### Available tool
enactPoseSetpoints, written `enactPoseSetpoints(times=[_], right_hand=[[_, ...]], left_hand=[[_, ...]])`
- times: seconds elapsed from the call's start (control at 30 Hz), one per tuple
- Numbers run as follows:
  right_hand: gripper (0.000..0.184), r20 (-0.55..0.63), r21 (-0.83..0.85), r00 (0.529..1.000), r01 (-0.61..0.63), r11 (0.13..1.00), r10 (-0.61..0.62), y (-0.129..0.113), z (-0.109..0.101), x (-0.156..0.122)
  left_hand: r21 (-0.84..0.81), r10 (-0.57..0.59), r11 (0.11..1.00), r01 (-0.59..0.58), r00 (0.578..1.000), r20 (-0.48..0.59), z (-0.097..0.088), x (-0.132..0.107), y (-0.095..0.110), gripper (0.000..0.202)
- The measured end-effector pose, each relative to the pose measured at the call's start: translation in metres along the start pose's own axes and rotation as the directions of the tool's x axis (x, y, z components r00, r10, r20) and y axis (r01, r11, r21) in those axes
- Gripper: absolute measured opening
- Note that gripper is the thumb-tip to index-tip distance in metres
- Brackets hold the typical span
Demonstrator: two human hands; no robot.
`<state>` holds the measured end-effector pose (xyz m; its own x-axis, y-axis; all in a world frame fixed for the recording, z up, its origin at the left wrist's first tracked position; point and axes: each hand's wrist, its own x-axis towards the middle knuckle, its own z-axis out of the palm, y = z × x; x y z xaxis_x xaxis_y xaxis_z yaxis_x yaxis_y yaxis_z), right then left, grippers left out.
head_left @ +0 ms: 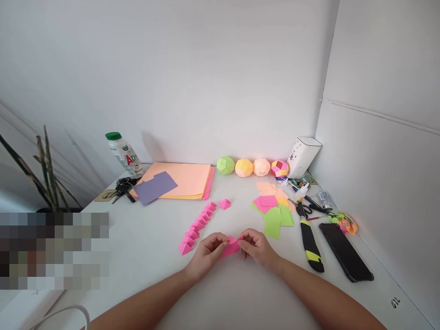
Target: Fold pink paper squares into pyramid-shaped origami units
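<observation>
Holding a pink paper piece (pixel 231 247) between them, the left hand (pixel 206 252) and right hand (pixel 257 247) meet just above the near middle of the white table (pixel 144 256). Each hand pinches one end of the piece with thumb and fingertips, the left at its left end and the right at its right end. The piece is partly folded, and the exact fold cannot be made out. A row of folded pink units (pixel 198 224) lies just beyond the left hand, running diagonally away from the person, with a single pink unit (pixel 224 204) apart at its far end. A loose pile of sticky notes (pixel 273 211) in pink, green and orange lies near the right hand, on its far right side. Further right are a black and yellow utility knife (pixel 311 245), a dark phone (pixel 345 251) and scissors (pixel 304 210). Against the back wall stand four paper balls: green (pixel 225 165), yellow (pixel 244 167), peach (pixel 261 167) and multi-coloured (pixel 279 168), with a white box (pixel 304 156) just beside the last. At far left lie a stack of coloured sheets (pixel 189 178) with a purple sheet (pixel 154 187) on it, keys (pixel 122 188) and a green-capped bottle (pixel 123 153).
</observation>
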<state>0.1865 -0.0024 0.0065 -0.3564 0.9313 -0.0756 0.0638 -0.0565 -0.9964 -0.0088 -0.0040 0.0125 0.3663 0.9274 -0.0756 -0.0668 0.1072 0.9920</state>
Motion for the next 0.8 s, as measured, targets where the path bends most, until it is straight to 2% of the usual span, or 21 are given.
enactPoseSetpoints(times=[0.13,0.27,0.37,0.5,0.63,0.8], right_hand=[[0.026,-0.015,-0.078,1.0,-0.017,0.997,0.016,-0.0005,0.0002,0.0019],[0.029,-0.019,-0.149,0.999,-0.041,0.988,0.038,-0.0005,0.002,0.0046],[0.029,-0.017,-0.182,0.999,-0.032,0.983,0.029,-0.0011,0.0037,0.0058],[0.029,0.029,-0.18,0.999,-0.036,0.983,0.042,-0.0009,0.0025,0.0058],[0.022,0.102,-0.183,0.995,0.021,0.983,-0.002,-0.0006,0.0001,0.0052],[0.021,0.096,-0.228,0.993,0.095,0.969,-0.075,0.0005,0.0008,0.0048]], left_hand=[[-0.044,0.076,0.996,-0.075,0.996,0.04,-0.002,0.0028,-0.0024,0.02],[-0.082,0.079,0.994,-0.067,0.985,0.153,-0.0029,0.0033,-0.0037,0.024],[-0.031,0.071,0.997,-0.065,0.971,0.229,-0.0029,0.0026,-0.0037,0.03],[0.06,0.075,0.994,-0.091,0.97,0.231,-0.004,0.0025,-0.0053,0.027],[0.014,0.09,0.995,-0.096,0.967,0.24,-0.0061,0.0032,-0.0082,0.025],[-0.049,0.06,0.998,-0.049,0.96,0.275,-0.0064,0.0027,-0.0069,0.027]])
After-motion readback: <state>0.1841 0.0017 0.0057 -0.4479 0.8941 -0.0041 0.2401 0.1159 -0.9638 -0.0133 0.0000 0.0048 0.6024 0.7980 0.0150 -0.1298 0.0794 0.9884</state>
